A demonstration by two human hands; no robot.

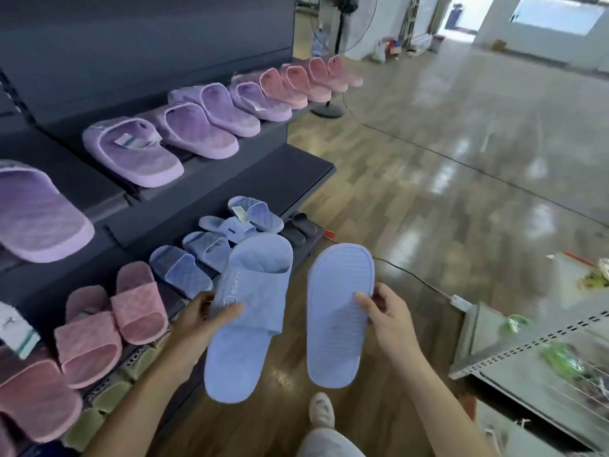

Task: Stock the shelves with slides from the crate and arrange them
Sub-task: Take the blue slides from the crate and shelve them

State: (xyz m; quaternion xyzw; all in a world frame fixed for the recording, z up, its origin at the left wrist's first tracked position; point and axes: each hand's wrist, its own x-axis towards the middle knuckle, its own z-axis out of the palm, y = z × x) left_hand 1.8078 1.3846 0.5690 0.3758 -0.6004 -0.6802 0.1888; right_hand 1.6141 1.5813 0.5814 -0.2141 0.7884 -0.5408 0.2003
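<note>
On the upper shelf (197, 166), a row of purple slides (131, 153) is set along the front edge, and a row of pink slides (306, 80) follows toward its far end. On the bottom shelf (311, 247), pink quilted slides (108, 321) are laid at the near left. Small blue slides (211, 245) are placed further along, some overlapping, and a dark pair (298, 229) is seen at the far corner.

In front of the bottom shelf's edge, a large blue slide (250, 311) is held strap side up by the left hand (197, 316). It is pinched at its side, the thumb pressed on the strap and the fingers curled beneath. Just beside it, apart from it, a second blue slide (336, 311) is held with its ribbed sole turned upward. Its right edge is gripped by the right hand (385, 318), thumb on the sole and fingers wrapped behind. Both slides are carried in the air above the wooden floor (428, 179), where a white shoe (321, 413) is seen below them. A fan base (329, 108) stands past the shelf's far end, and a wire rack (527, 344) is blurred at the right
</note>
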